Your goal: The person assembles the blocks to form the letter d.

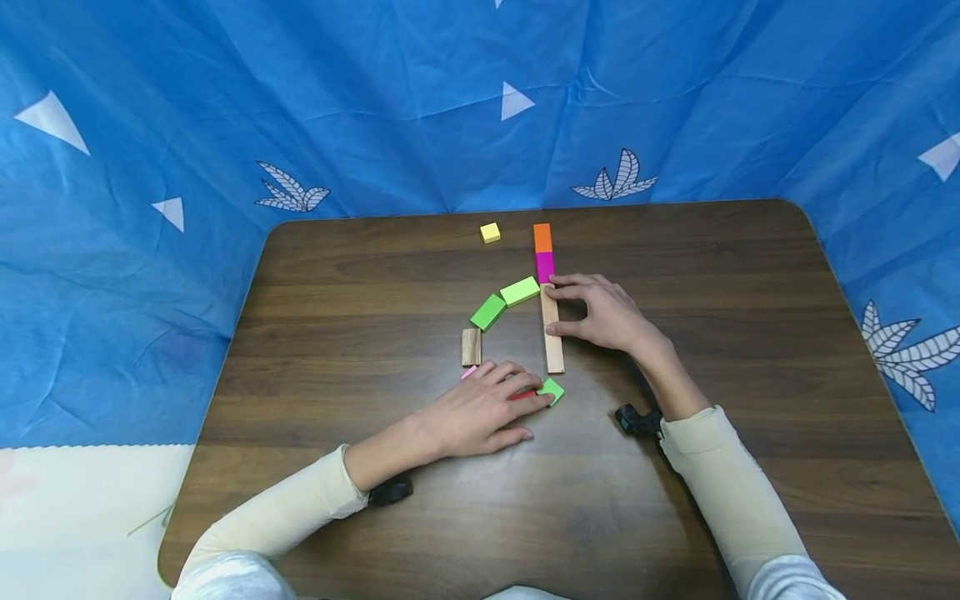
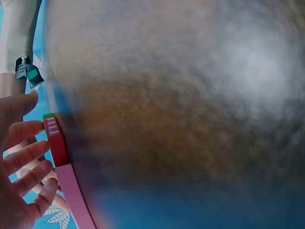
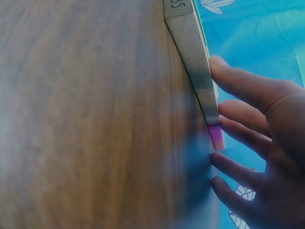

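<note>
My left hand [image 1: 487, 412] lies over the lower part of a curve of blocks, fingers spread. Beneath it show a red block [image 2: 57, 145] and a pink block [image 2: 75, 195], mostly covered in the head view. One fingertip touches a green block [image 1: 552, 391] at the curve's lower end. My right hand [image 1: 603, 312] rests at the right side of a straight row, thumb and fingertips against plain wooden blocks [image 1: 553, 346]. Above these, a magenta block [image 1: 544, 267] and an orange block [image 1: 542, 237] continue the row.
The curve runs on through a brown wooden block [image 1: 471, 347], a green block [image 1: 488, 312] and a light green block [image 1: 520, 291] beside the row. A lone yellow block [image 1: 490, 232] sits near the back edge of the brown table [image 1: 712, 275]. Blue cloth [image 1: 420, 100] hangs behind.
</note>
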The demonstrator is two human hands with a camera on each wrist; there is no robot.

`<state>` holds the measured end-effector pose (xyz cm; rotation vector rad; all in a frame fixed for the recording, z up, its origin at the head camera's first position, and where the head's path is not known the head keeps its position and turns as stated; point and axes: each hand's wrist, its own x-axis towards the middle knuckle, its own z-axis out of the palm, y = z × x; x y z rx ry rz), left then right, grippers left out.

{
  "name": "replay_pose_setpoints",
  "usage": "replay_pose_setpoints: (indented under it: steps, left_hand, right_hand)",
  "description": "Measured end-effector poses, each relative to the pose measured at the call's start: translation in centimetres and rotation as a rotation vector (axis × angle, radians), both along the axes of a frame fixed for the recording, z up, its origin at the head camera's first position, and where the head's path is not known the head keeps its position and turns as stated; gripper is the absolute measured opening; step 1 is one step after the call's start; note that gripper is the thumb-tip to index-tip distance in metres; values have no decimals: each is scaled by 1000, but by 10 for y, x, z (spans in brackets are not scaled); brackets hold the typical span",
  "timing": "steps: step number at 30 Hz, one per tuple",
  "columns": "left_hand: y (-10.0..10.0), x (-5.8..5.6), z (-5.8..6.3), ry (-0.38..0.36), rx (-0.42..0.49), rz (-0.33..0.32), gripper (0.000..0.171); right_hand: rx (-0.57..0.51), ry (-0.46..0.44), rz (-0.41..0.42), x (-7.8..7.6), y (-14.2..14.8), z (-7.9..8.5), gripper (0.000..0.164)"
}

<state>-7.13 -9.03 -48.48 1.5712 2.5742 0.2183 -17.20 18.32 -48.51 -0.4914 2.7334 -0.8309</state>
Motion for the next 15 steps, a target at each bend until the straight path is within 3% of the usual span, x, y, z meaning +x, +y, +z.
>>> replay_pose_setpoints:
  steps: [6, 9, 12, 15]
  left_hand:
    - [0, -5, 1, -51, 25, 26, 55]
    - [-2, -14, 6, -107, 71, 66, 54]
    - [-7, -31, 14, -152, 126, 135, 52]
    - [-13, -56, 25, -195, 183, 237, 50]
  right_hand:
    - [4, -2, 3, -1, 1, 0, 72]
    - [3, -5, 4, -1, 1, 1, 72]
    - [2, -6, 6, -1, 1, 0, 72]
    - [4, -8, 10, -1, 0, 0, 72]
